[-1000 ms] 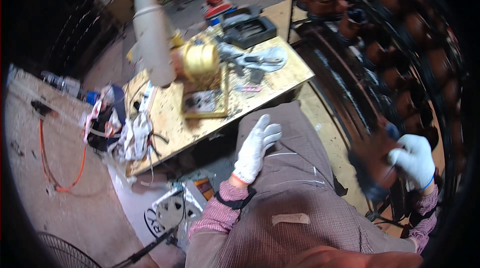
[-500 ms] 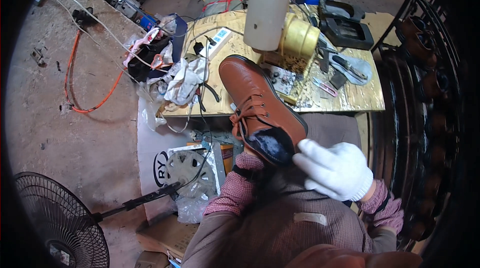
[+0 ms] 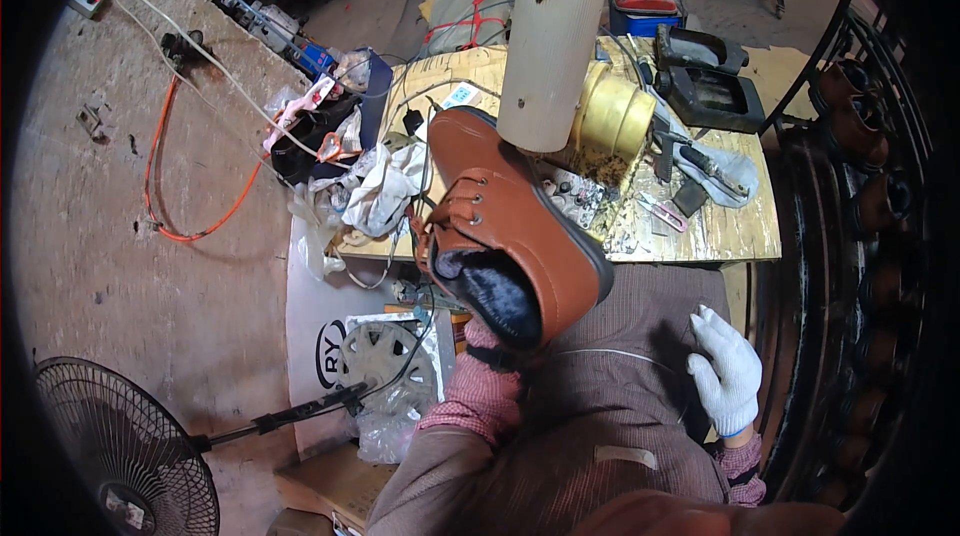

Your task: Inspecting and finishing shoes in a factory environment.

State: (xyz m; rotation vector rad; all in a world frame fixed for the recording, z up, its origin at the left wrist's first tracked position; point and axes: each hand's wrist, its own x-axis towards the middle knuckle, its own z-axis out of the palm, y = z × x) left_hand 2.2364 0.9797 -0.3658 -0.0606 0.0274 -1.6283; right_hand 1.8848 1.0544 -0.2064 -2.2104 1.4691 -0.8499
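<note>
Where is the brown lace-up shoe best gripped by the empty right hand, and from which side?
Probably by the heel of the shoe, with the right hand coming from the person's right. The heel end points toward the body and rightward, its right side unobstructed, while the laces lie on the left and the left sleeve reaches up behind the shoe.

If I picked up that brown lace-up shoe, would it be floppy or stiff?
The brown shoe would probably feel fairly stiff, since its rounded toe isn't sagging. Its smooth, shiny upper might be a bit slippery. The dark lining inside looks fluffy, so that part would likely squash softly.
</note>
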